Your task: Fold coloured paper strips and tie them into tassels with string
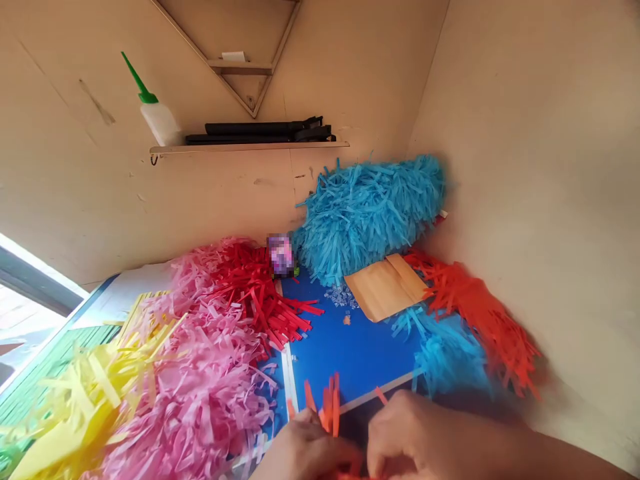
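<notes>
At the bottom edge both my hands meet over a blue mat point(360, 347). My left hand point(305, 450) is closed and pinches a small bunch of orange paper strips point(327, 407) that stand up from its fingers. My right hand point(415, 437) is curled, fingers bent down, touching the same orange strips at their base. What lies under the right hand's fingers is hidden.
Heaps of fringed paper surround the mat: pink point(200, 373), red point(255, 287), yellow point(85, 393), blue point(365, 213), orange point(480, 313), a smaller blue one point(450, 353). A brown envelope point(387, 285) lies on the mat. A glue bottle point(155, 110) stands on a wall shelf point(250, 145).
</notes>
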### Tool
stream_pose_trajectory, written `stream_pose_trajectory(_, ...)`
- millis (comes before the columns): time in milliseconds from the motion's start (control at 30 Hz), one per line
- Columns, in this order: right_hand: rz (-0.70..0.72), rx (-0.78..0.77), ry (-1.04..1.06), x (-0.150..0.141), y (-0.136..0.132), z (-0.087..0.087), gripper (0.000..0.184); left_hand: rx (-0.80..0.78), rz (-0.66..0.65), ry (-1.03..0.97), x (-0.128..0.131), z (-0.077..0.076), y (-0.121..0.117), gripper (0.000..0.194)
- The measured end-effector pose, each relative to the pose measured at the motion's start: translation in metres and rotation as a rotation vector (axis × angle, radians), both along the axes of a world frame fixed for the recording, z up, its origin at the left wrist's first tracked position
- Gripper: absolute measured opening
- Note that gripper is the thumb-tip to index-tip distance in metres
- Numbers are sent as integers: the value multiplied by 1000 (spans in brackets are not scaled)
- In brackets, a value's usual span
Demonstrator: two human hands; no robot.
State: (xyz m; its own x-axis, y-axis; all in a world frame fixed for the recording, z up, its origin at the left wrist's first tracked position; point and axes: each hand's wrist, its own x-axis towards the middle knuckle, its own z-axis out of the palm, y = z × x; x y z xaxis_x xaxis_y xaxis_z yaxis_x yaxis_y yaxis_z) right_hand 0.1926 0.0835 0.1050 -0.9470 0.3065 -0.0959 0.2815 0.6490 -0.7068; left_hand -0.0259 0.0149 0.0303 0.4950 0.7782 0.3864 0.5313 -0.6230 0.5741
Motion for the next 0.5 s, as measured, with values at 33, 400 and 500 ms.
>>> stream_pose_trajectory(33, -5, 0, 20, 0, 6, -2, 8, 50, 29, 51, -5, 2, 2, 43)
stream_pose_trajectory(400, -312, 1064, 546, -6, 46, -8, 24, 747, 705, 424, -67, 39, -16, 18)
stream_pose_trajectory(500, -363, 1039, 518, -6, 43, -41, 25, 595, 958, 582, -56, 7, -19, 21)
